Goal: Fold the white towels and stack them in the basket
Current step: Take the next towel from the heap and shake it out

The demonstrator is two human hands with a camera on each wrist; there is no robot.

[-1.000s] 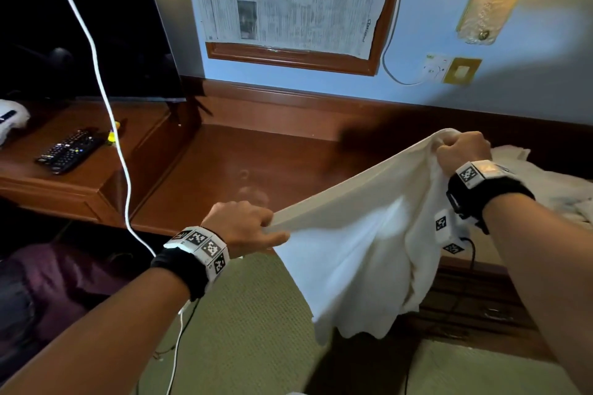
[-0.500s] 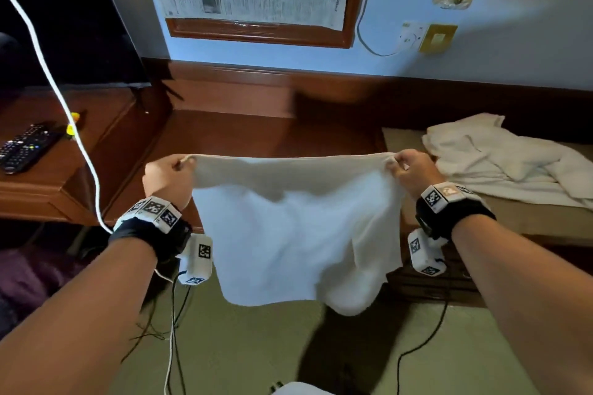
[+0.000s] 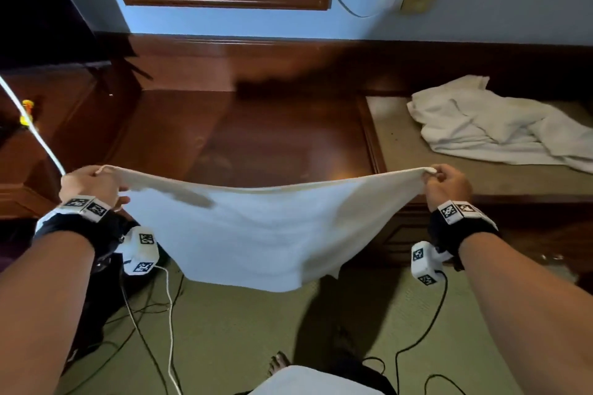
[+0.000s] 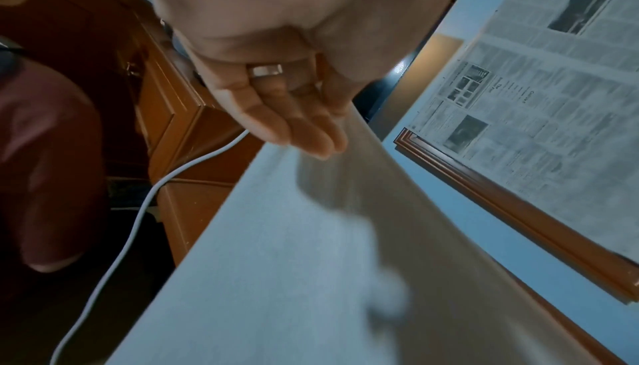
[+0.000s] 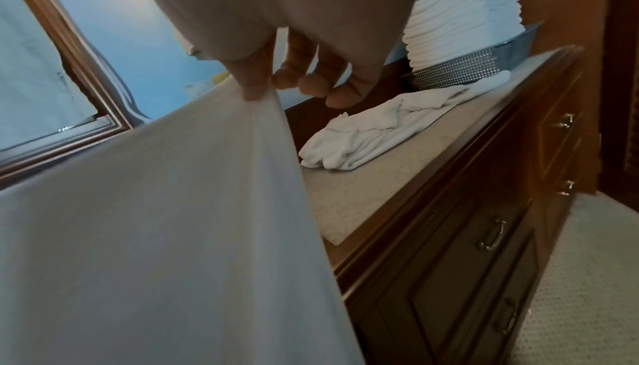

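Head view: left hand (image 3: pixel 88 184) and right hand (image 3: pixel 447 184) each pinch a top corner of a white towel (image 3: pixel 256 234), spread in the air before the tabletop (image 3: pixel 272 138). Opening step; next, likely bring corners together, basket (image 5: pixel 460 68) waiting at right.

Towel (image 3: pixel 256 240) now wider between hands

left hand (image 3: pixel 88 184): raised, fingers pinched | right hand (image 3: pixel 447 184): raised level, fingers pinched | arms: spread wide

held towel (image 3: pixel 256 234) before desk (image 3: pixel 272 144) | loose towels (image 3: pixel 500 128) right | folded stack (image 5: pixel 463 12) in basket (image 5: pixel 460 70)
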